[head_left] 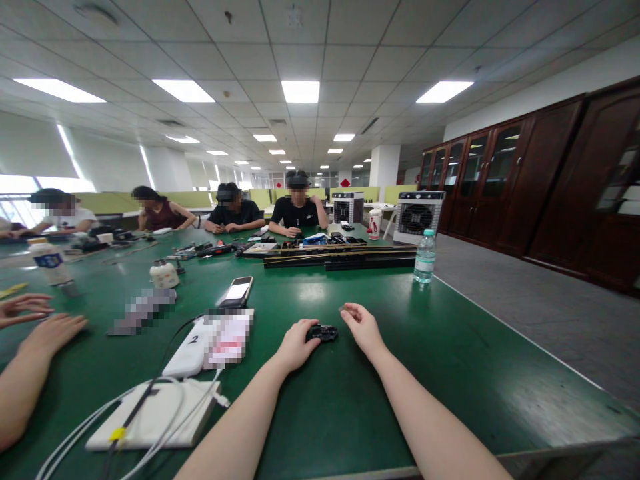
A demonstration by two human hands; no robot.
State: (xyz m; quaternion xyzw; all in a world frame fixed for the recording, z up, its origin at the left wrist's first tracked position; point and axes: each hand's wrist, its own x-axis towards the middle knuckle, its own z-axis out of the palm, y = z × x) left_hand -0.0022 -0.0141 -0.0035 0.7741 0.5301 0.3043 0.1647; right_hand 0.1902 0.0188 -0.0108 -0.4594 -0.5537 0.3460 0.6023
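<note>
On the green table, my left hand [299, 345] is closed round the left end of a small black plastic part [326, 333]. The part lies low at the tabletop; its exact kind is too small to tell. A short way to its right, my right hand [364, 328] is raised slightly, apart from the black part. Its thumb and fingertips are pinched together, and a tiny thing seems to show at their tips, too small to name.
A clear water bottle [425, 257] stands at the right. Long black rails [370, 259] lie ahead. Left are a phone [238, 291], a white power bank [187, 350], a white box [165, 420] with cables, and another person's hands [53, 333]. Several people sit around the table.
</note>
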